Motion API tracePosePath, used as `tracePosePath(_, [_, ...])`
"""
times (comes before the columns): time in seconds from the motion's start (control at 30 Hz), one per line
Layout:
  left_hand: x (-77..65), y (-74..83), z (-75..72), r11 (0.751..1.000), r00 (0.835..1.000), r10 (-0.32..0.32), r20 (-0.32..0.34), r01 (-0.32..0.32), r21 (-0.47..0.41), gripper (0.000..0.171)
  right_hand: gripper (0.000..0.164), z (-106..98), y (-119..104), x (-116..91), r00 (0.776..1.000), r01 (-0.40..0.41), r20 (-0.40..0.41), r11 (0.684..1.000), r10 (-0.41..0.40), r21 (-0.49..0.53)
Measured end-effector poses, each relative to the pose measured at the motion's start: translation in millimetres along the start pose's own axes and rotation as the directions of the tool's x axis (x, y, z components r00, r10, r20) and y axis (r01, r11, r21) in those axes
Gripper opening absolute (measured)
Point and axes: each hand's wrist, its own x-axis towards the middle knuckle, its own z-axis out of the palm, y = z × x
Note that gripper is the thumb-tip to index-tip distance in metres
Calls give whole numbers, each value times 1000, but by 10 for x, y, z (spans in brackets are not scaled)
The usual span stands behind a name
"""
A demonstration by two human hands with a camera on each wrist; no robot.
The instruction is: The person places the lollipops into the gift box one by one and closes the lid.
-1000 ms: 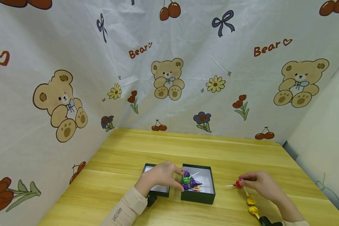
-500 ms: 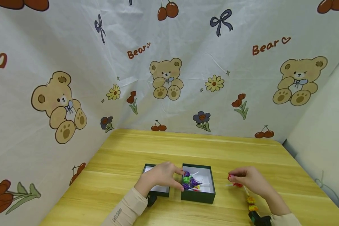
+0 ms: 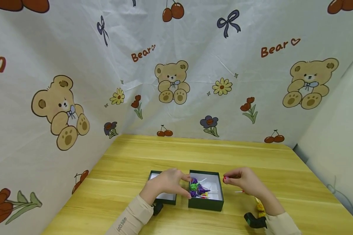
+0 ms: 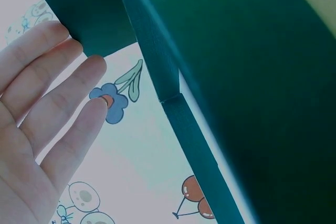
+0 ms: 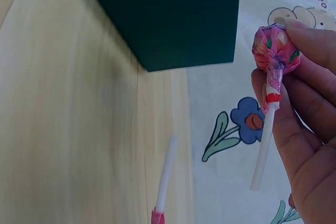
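Note:
My right hand [image 3: 247, 182] pinches a red-wrapped lollipop [image 5: 275, 51] by its candy head between thumb and fingertips, its white stick pointing down in the right wrist view. The hand is just right of a dark green box [image 3: 206, 205] with a white inside. Purple, green and other lollipops [image 3: 198, 187] lie along the box's left part. At the box's left side is my left hand [image 3: 170, 182], thumb and fingers spread and close to the wall. In the left wrist view its fingers [image 4: 63, 108] are extended, fingertips right at a green panel.
A second shallow green box part [image 3: 169, 201] lies partly under the left hand. Another lollipop stick [image 5: 167, 174] with red wrapping rests on the table near the right hand. Yellow lollipops [image 3: 260, 207] lie behind the right wrist. A bear-print cloth [image 3: 176, 124] hangs behind the table.
My right hand has lifted a red lollipop from the table's right side and carried it left toward the box. The left hand stays in place.

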Motion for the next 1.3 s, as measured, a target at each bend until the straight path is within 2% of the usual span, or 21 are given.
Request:
tracePosePath(0.23, [2, -6, 9, 1000, 1000, 7, -1, -7, 4, 63, 29, 90, -136, 75, 998, 51, 24, 998, -52, 42])
tracePosePath(0.43, [10, -5, 12, 1000, 1000, 19, -5, -19, 10, 62, 28, 165, -203, 123, 996, 59, 55, 994, -64, 87])
tracePosePath(0.83, [22, -20, 15, 999, 1000, 26, -3, -26, 18, 62, 26, 303, -283, 245, 989, 104, 101, 991, -112, 82])
tracePosePath(1.3, [15, 7, -6, 999, 1000, 13, 6, -13, 33, 61, 27, 424, -369, 315, 984, 126, 115, 989, -134, 78])
